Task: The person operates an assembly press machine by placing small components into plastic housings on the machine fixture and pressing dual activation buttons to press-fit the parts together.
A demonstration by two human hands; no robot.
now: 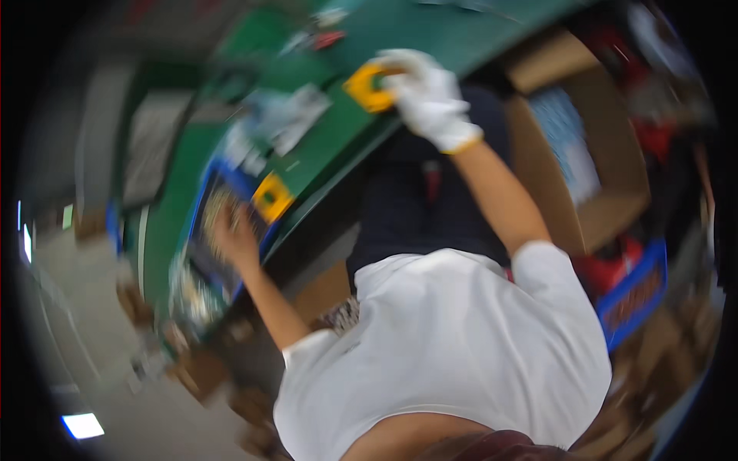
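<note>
My right hand, in a white glove with a yellow cuff, grips a yellow angular piece with an opening in its middle, above the green tabletop. My bare left hand is over a blue bin of small tan parts, its fingers smeared by motion. Beside that hand, a second yellow piece with a dark hole rests by the bin's edge. Whether my left fingers hold any of the small parts cannot be seen.
Clear plastic bags lie on the green table beyond the bin. To my right stands an open cardboard box with light blue material inside. Another blue bin with reddish contents is at the lower right.
</note>
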